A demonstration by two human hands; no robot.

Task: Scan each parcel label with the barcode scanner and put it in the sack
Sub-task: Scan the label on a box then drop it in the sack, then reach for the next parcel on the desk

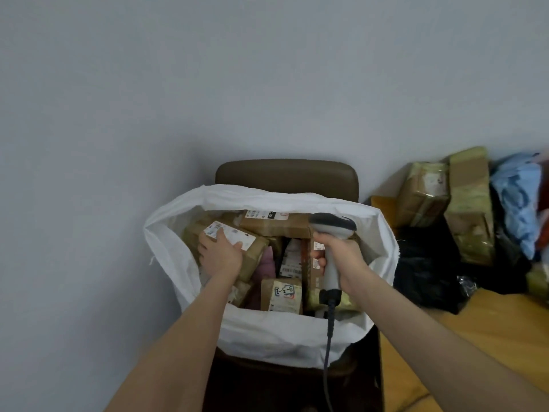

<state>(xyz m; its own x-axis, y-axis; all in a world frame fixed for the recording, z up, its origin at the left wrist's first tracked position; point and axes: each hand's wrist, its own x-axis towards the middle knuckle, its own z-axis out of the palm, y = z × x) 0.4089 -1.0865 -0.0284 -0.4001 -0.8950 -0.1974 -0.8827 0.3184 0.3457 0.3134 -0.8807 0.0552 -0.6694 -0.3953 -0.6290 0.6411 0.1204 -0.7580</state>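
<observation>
Within sack [267,334] rim, crowded parcels [281,294]

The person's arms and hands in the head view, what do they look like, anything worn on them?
The left forearm and right forearm are bare to the frame's edge, no sleeves showing. The left hand and right hand wear no gloves; no ring, watch or bracelet is visible.

A small brown cardboard parcel [281,296] near the front of the white woven sack [267,334] bears a white label handwritten "3-3-2". At the back, the long brown cardboard parcel [285,224] has a label whose black strip shows white letters, seemingly "OTO". The other labels' print and barcodes are too small to read.
</observation>
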